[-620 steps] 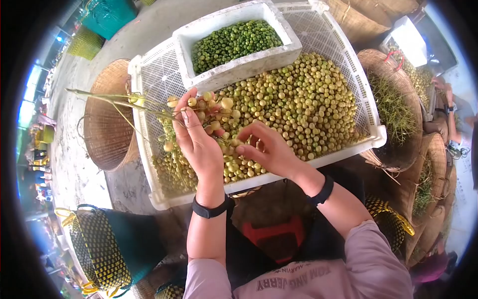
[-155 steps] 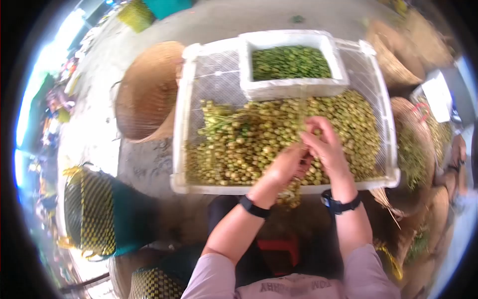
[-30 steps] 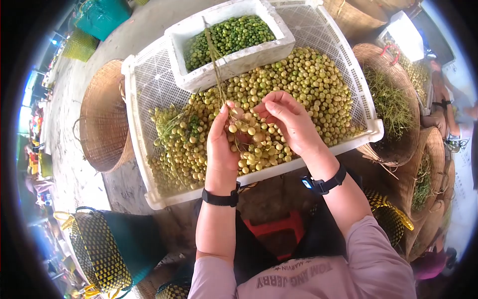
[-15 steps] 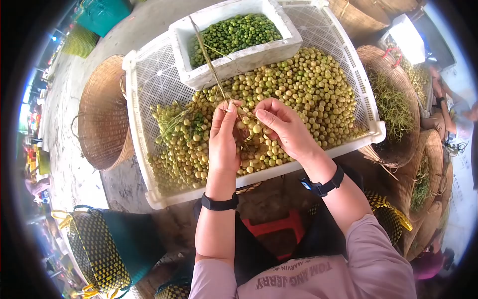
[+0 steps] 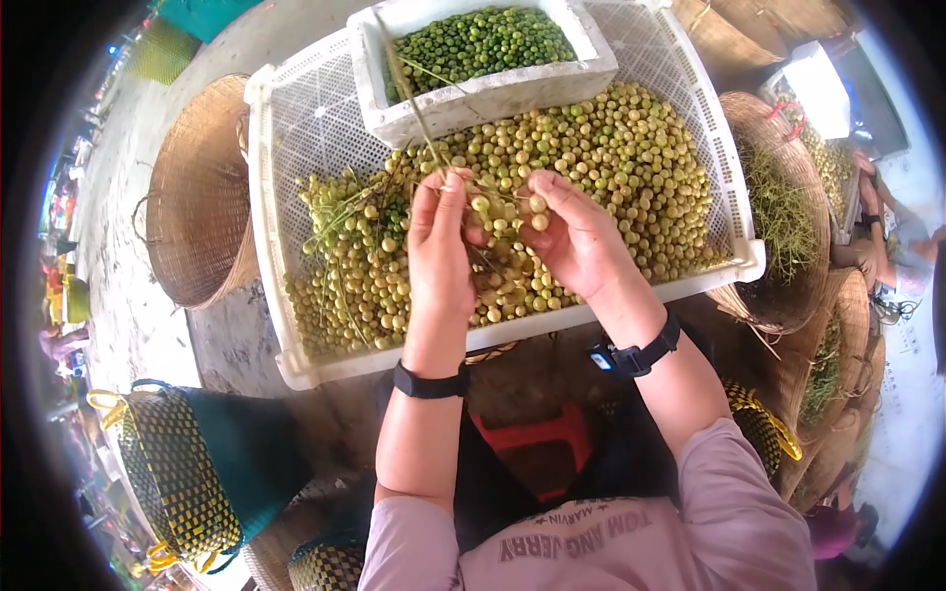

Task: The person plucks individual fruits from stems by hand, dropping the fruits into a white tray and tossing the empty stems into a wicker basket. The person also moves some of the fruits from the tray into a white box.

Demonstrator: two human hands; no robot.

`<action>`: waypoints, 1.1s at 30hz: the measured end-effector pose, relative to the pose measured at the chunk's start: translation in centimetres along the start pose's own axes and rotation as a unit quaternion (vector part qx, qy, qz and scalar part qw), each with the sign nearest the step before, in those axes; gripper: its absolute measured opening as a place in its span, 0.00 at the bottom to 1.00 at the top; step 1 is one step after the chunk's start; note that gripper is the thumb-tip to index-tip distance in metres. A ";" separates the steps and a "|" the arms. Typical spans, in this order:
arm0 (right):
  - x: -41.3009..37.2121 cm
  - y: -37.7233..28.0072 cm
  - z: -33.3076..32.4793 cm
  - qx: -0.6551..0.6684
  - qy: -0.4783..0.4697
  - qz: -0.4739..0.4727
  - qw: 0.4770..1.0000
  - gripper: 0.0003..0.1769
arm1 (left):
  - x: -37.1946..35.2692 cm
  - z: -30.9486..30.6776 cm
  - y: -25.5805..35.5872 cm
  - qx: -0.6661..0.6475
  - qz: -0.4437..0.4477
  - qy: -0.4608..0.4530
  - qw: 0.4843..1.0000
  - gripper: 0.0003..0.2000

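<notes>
My left hand pinches a long thin brown stem between thumb and fingers; the stem slants up across the white foam box. Facing it, my right hand has its fingers curled and its thumb raised, with a couple of small round fruits at the fingertips. Part of its fingers is hidden behind these fruits. Both hands are over a heap of round yellow-green fruits in a white perforated plastic tray. Stalky sprigs lie among the fruits on the left.
The white foam box at the tray's back holds small dark green fruits. A wicker basket stands left; another on the right holds bare stalks. Black-and-yellow woven baskets are low left. A red stool is below. Another person's arm shows far right.
My right hand has opened its pinch somewhat, with fruits now showing at its fingertips. My left hand keeps hold of the stem. The whole view has shifted slightly.
</notes>
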State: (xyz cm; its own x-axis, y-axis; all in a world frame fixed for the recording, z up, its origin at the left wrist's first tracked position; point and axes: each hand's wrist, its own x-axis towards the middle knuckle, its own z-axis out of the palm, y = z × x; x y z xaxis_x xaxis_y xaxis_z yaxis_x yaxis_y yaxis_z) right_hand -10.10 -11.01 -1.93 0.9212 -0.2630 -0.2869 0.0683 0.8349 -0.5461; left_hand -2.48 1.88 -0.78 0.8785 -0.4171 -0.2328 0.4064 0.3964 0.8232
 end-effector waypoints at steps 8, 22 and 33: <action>-0.1 -0.5 0.2 -0.080 -0.035 0.051 0.995 0.19 | -0.5 -0.2 1.7 -0.005 -0.060 -0.090 0.994 0.07; 0.1 -0.8 0.0 -0.023 0.006 -0.026 0.999 0.05 | 0.0 -0.8 1.4 -0.080 -0.061 -0.139 0.985 0.07; -1.3 -1.2 0.6 -0.122 -0.024 0.129 0.984 0.14 | -0.5 -0.4 1.8 0.136 -0.049 -0.109 0.983 0.08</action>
State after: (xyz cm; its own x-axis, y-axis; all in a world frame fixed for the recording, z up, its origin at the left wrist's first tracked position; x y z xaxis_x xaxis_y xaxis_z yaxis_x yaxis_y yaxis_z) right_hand -11.10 -11.34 -0.42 0.9132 -0.0304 -0.4063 -0.2582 0.7281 -0.6350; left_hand -2.13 3.10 0.59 0.7514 -0.6199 -0.2260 0.3788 0.1248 0.9170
